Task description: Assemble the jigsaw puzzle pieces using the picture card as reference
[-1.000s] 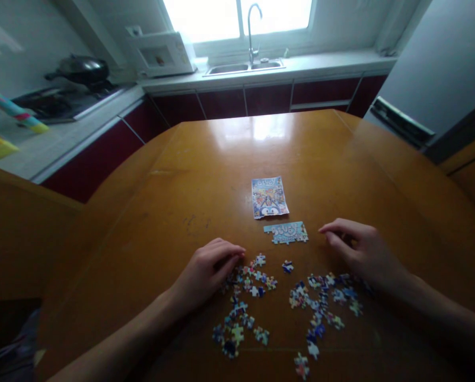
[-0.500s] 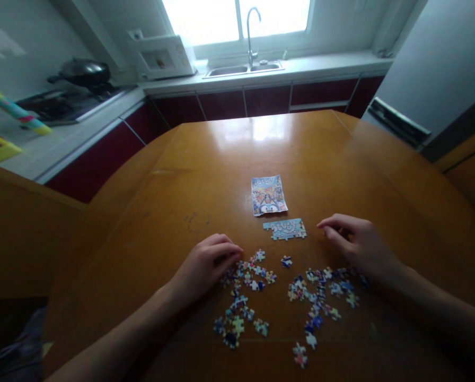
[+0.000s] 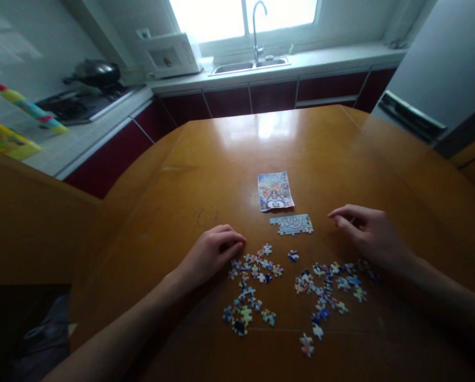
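My left hand [image 3: 212,251] rests on the table, its fingers curled together and the thumb drawn in towards them; nothing shows in it. Loose jigsaw pieces [image 3: 246,315] lie beside and below its fingertips. My right hand [image 3: 367,231] hovers or rests right of a joined strip of jigsaw [image 3: 295,225], with thumb and index finger pinched. A tiny pale fleck shows between its fingers, too small to name. More loose pieces [image 3: 328,286] spread below and left of that hand. One single piece [image 3: 293,255] sits between both groups. Beyond the strip lies a printed picture sheet [image 3: 275,191].
The wooden table [image 3: 174,185] has a raised seam line near me. Past it are a counter with a sink [image 3: 237,67], a microwave [image 3: 169,55] and a wok [image 3: 96,73] on the stove. A fridge [image 3: 440,69] stands at the right.
The camera view has shifted, so the whole scene sits a little farther right and higher. My left hand has drawn slightly away from the loose pieces; my right hand has moved slightly right of the strip.
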The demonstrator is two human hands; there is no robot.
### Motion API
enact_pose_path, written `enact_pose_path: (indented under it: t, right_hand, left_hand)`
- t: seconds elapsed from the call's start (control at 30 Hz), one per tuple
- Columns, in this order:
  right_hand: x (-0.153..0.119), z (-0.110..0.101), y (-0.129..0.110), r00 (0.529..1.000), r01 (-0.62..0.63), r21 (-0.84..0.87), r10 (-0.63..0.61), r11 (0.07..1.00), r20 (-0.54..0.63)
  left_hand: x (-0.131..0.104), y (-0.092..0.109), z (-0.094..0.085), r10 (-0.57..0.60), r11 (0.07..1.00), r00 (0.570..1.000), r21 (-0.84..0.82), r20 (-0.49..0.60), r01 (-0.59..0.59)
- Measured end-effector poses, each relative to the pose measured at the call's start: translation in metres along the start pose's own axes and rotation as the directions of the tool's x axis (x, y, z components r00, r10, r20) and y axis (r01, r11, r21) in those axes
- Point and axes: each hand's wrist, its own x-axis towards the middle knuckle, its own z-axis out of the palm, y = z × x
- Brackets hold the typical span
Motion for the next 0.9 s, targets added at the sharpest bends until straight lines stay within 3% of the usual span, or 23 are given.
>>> enact_pose_path:
  t: [0.47,0.7,0.9]
  right_hand:
    - [0.0079,-0.0048,0.0083,0.998,-0.025,-0.048,0.021,0.999,-0.065]
    - [0.0102,-0.0046,0.0109,0.998,-0.036,-0.053,0.033,0.998,-0.06]
    - [0.0099,-0.0037,0.0102,0.999,-0.024,-0.033,0.022,0.999,-0.05]
  left_hand:
    - [-0.0017,-0.0023,0.0079,0.103,0.993,0.995,-0.051,0.012,-0.102]
    - [-0.0005,0.0002,0.0075,0.084,0.995,0.996,-0.056,-0.004,-0.084]
    - [-0.003,0.0032,0.0089,0.193,0.981,0.978,-0.042,0.074,-0.19]
